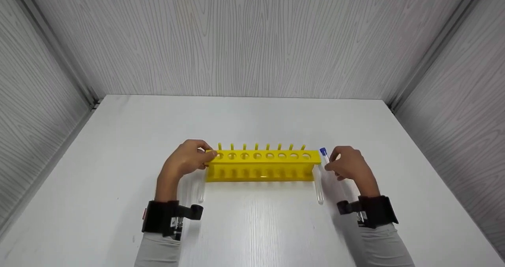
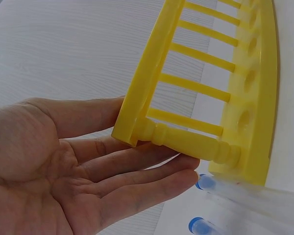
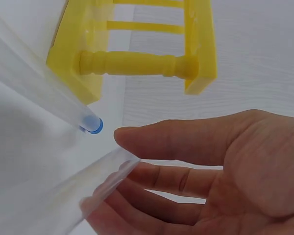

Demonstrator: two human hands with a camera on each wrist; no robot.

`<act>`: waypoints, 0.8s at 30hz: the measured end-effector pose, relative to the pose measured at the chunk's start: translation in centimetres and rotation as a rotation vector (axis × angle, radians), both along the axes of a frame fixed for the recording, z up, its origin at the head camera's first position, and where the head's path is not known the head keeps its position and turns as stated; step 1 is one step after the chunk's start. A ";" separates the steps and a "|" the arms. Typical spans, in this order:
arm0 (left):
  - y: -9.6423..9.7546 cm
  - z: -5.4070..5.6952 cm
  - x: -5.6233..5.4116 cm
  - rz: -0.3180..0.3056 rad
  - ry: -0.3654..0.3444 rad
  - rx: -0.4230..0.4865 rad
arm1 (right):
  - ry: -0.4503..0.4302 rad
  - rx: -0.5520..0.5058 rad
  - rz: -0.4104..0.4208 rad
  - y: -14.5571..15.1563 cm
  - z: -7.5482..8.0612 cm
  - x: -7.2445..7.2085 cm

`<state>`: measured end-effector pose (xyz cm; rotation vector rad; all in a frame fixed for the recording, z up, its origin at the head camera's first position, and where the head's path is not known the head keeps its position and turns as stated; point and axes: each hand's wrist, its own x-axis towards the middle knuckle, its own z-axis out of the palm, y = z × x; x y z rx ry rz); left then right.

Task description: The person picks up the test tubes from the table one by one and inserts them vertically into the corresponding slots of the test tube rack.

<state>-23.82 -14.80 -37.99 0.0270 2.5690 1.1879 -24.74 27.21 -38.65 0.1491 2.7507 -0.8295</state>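
A yellow test tube rack (image 1: 260, 172) with a row of round holes and a row of pegs stands on the white table. At its left end my left hand (image 1: 189, 156) grips the rack, the fingers (image 2: 152, 181) reaching along the turned end post (image 2: 186, 142). Beyond the rack's right end, my right hand (image 1: 349, 164) pinches a clear test tube (image 3: 83, 191) between thumb and fingers. A blue cap (image 1: 323, 151) tops this tilted tube in the head view. Another clear tube (image 1: 318, 188) lies by the rack's right end, its blue cap (image 3: 91, 123) showing in the right wrist view.
Two clear tubes lie left of the rack under my left wrist, one of them a tube (image 1: 201, 192) close to the rack's corner. Their blue caps (image 2: 201, 226) appear in the left wrist view. Grey wood-grain panels (image 1: 252, 42) wall in the table's back and sides.
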 end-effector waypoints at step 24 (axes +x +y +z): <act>0.0 0.0 0.0 -0.014 0.002 0.005 | 0.305 -0.177 -0.046 -0.6 1.7 1.1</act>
